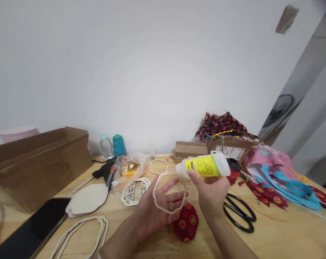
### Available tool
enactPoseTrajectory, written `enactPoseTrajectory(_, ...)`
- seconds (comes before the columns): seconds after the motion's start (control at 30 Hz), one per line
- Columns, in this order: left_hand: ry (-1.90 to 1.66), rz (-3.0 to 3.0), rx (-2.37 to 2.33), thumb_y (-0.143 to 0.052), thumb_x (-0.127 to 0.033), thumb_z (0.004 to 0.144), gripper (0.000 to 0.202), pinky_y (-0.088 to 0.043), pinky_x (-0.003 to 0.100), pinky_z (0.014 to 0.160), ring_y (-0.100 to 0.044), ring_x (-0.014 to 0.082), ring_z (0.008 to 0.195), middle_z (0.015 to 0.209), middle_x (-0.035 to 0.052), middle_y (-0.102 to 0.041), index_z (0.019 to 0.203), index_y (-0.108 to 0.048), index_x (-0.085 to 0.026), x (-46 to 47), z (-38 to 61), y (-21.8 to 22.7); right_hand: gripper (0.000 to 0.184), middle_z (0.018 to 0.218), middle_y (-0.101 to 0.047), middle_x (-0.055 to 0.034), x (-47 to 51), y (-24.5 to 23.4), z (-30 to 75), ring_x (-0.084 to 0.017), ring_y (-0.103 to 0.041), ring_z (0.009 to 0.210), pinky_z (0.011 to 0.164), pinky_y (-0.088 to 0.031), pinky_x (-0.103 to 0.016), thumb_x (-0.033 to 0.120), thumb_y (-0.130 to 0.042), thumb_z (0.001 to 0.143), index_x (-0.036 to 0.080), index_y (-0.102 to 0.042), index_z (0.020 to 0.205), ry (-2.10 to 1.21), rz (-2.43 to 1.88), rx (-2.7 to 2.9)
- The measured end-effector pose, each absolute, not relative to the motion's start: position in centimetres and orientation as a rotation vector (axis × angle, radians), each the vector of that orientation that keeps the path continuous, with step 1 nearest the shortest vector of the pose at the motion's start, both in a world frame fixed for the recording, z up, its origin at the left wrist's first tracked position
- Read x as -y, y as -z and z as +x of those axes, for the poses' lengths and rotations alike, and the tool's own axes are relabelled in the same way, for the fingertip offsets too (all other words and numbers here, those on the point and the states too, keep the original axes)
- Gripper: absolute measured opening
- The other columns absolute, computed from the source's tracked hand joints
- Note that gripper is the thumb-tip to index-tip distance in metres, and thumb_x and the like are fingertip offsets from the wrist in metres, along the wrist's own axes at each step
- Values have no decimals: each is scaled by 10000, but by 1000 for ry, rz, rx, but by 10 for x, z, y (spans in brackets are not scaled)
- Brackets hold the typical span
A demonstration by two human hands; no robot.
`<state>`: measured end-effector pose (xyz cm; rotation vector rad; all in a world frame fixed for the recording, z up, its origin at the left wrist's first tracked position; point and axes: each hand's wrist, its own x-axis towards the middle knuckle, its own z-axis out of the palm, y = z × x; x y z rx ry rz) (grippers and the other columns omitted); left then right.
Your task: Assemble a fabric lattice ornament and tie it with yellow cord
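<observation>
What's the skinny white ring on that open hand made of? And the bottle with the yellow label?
The thin ring looks like pale wood or stiff card: matte, with a flat, cut-looking edge, though I can't be sure which. The bottle looks like white plastic, a bit shiny and see-through near the top, with a printed yellow label.

Too small for us to read: the yellow label (pixel 202 166) on the squeeze bottle (pixel 223 164). Cut off by our frame: a black device (pixel 30 228), lower left, and a cardboard box (pixel 38 169).
</observation>
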<state>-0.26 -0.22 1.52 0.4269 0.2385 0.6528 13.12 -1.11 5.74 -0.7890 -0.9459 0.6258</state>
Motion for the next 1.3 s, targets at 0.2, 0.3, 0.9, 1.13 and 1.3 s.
enactPoseTrajectory(0.2,-657,409,-219,-312,-568,789,622,-435,293,659,-617,209,794,948,132,-614,1262,-306,-165,3,-1,-17,337,750,-704,-87,12,-56,130,-220,-661,705,642,-538,-307,220,-749,539,116,-640,841,-594,-875,981)
enactPoseTrajectory(0.3,-664,407,-218,-317,-561,791,607,-436,294,655,-617,210,794,957,137,-614,1248,-321,-160,3,-1,-16,338,708,-702,-83,13,-56,128,-219,-661,660,602,-541,-300,240,-752,528,113,-642,821,-572,-898,994)
enactPoseTrajectory(0.9,-692,393,-223,-342,-543,793,579,-437,303,673,-611,210,805,971,137,-605,1226,-352,-158,1,-1,-14,326,738,-694,-104,11,-56,130,-240,-656,681,629,-538,-332,281,-745,521,111,-650,783,-433,-953,1073)
enactPoseTrajectory(1.13,-697,389,-234,-345,-541,793,618,-435,299,673,-607,218,815,970,135,-594,1274,-274,-159,2,-1,-14,382,746,-691,-115,9,-53,135,-247,-651,664,628,-531,-360,303,-743,522,103,-645,833,-407,-995,1068)
enactPoseTrajectory(1.3,-714,399,-233,-336,-545,793,645,-423,307,720,-591,222,848,997,137,-571,1295,-244,-152,2,-1,-14,426,653,-683,-92,9,-53,137,-252,-649,649,599,-529,-353,307,-743,526,93,-635,879,-388,-994,1055)
